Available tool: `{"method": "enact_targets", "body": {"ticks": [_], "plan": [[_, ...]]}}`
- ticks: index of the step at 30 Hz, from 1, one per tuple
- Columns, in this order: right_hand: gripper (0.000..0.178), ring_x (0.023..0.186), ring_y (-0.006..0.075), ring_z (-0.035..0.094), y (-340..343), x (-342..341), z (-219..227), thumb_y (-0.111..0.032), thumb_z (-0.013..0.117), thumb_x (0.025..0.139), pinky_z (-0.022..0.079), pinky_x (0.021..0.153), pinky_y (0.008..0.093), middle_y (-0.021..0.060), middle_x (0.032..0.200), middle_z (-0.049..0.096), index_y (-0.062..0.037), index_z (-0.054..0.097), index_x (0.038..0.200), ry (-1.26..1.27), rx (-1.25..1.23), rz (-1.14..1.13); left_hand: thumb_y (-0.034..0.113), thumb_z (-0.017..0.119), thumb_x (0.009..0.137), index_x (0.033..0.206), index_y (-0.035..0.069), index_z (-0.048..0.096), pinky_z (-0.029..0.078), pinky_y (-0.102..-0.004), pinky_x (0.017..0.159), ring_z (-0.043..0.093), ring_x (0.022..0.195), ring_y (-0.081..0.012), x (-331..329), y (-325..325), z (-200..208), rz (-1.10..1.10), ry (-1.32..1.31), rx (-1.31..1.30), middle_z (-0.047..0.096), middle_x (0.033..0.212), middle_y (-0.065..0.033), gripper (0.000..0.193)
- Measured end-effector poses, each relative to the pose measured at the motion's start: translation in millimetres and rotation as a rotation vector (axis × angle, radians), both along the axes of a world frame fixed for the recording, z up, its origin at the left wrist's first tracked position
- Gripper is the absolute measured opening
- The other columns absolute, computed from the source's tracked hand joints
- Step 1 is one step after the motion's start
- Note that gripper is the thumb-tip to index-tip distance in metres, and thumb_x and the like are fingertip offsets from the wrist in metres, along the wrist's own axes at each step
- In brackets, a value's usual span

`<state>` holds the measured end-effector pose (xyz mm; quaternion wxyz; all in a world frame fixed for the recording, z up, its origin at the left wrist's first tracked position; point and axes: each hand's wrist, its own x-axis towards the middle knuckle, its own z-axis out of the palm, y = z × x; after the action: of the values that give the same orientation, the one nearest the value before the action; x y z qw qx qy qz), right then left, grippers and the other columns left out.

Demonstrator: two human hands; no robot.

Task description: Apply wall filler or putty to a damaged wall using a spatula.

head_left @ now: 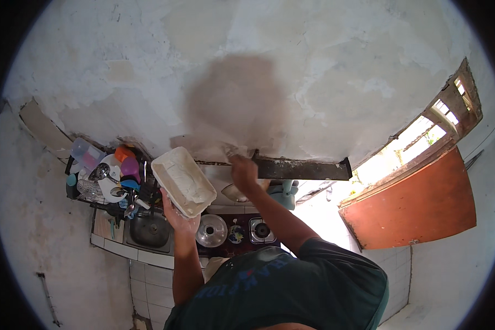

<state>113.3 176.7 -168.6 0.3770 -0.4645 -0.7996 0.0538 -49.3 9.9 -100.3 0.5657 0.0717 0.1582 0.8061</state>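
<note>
My left hand supports an off-white rectangular tray from below and from its near left edge. White paste is smeared over the bottom of the tray, which tilts toward me. Right of the tray, my right hand is closed and raised against the lower part of the wall. From its fingers a small flat blade like a putty knife reaches to the wall; the handle is hidden in the hand. Patches of grey and white coating cover the wall, with my shadow on it.
A dark narrow shelf juts from the wall at right. Dishes and utensils crowd a rack at left, above a sink. Below my arms are a round metal lid and a stove burner. An orange panel hangs beside a bright window.
</note>
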Motion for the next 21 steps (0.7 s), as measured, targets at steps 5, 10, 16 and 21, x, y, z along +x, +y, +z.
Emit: {"method": "enact_targets", "body": {"ticks": [5, 10, 16, 21], "plan": [[0.028, 0.080, 0.0393, 0.065, 10.5, 91.3, 24.3, -0.009, 0.056, 0.081, 0.052, 0.072, 0.0501, 0.0198, 0.091, 0.068, -0.0008, 0.065, 0.107, 0.120, 0.107, -0.500, 0.051, 0.045, 0.099, 0.147, 0.013, 0.036, 0.039, -0.0483, 0.107, 0.047, 0.130, -0.0284, -1.3, -18.8, 1.6, 0.056, -0.020, -0.053, 0.045, 0.145, -0.0071, 0.062], [0.030, 0.081, 0.0368, 0.066, 13.2, 90.2, 55.6, 0.000, 0.055, 0.081, 0.051, 0.063, 0.0454, 0.0235, 0.094, 0.068, 0.0060, 0.062, 0.110, 0.489, 0.296, -0.619, 0.052, 0.043, 0.099, 0.148, 0.013, 0.036, 0.039, -0.0480, 0.107, 0.047, 0.130, -0.0279, -12.9, -37.1, -6.6, 0.121, -0.015, -0.099, 0.045, 0.145, -0.0065, 0.062], [0.021, 0.076, 0.0389, 0.063, 24.3, -52.3, -16.5, 0.003, 0.059, 0.074, 0.051, 0.070, 0.0488, 0.0194, 0.082, 0.063, -0.0009, 0.064, 0.094, 0.275, 0.115, -0.255, 0.052, 0.041, 0.100, 0.148, 0.013, 0.036, 0.039, -0.0476, 0.107, 0.047, 0.130, -0.0281, -19.0, -39.7, 12.2, 0.077, 0.050, -0.111, 0.045, 0.144, -0.0066, 0.062], [0.027, 0.081, 0.0398, 0.063, -2.4, -65.9, -23.4, 0.000, 0.060, 0.074, 0.051, 0.073, 0.0499, 0.0195, 0.085, 0.063, -0.0080, 0.064, 0.100, 0.273, -0.076, -0.011, 0.049, 0.040, 0.101, 0.146, 0.014, 0.039, 0.041, -0.0496, 0.105, 0.049, 0.127, -0.0294, -21.9, -37.1, 17.1, 0.120, 0.048, -0.156, 0.048, 0.142, -0.0071, 0.057]]}}
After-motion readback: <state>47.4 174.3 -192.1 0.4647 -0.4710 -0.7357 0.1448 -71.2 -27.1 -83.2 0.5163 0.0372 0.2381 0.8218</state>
